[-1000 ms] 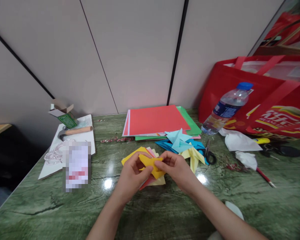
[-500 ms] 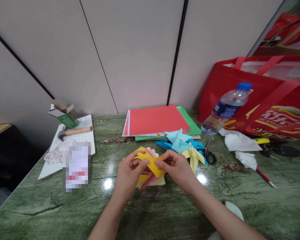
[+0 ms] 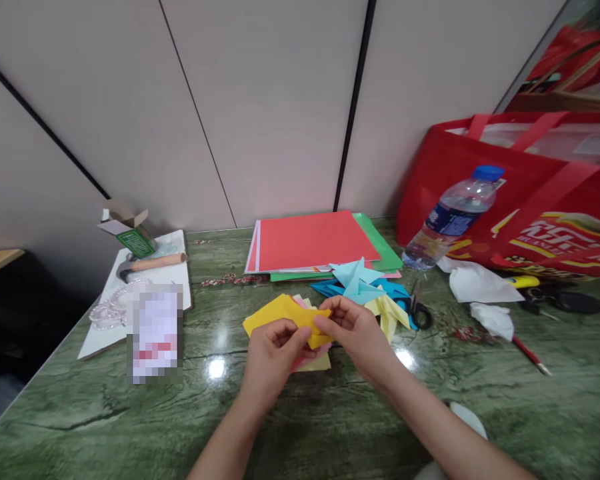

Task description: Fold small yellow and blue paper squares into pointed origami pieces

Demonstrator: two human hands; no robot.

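Observation:
A folded piece of yellow paper (image 3: 300, 316) is pinched between my two hands above the green table. My left hand (image 3: 276, 347) closes thumb and fingers on its lower edge, while my right hand (image 3: 351, 328) grips its right end. Beneath lies a fanned pile of coloured paper sheets (image 3: 320, 362), partly hidden by my hands. Just beyond my right hand are a light blue folded paper shape (image 3: 357, 280), darker blue ones under it, and a pale yellow one (image 3: 389, 313).
Behind sits a stack of red and green sheets (image 3: 315, 240). Scissors (image 3: 420, 310), a water bottle (image 3: 450, 220) and a red bag (image 3: 545, 200) stand to the right. On the left, a white board (image 3: 97, 339) bears a hammer (image 3: 153, 263), beads and a small box (image 3: 133, 237).
My left hand has shifted right and slightly down along the folded yellow paper, closer to my right hand. More yellow paper now shows to the left.

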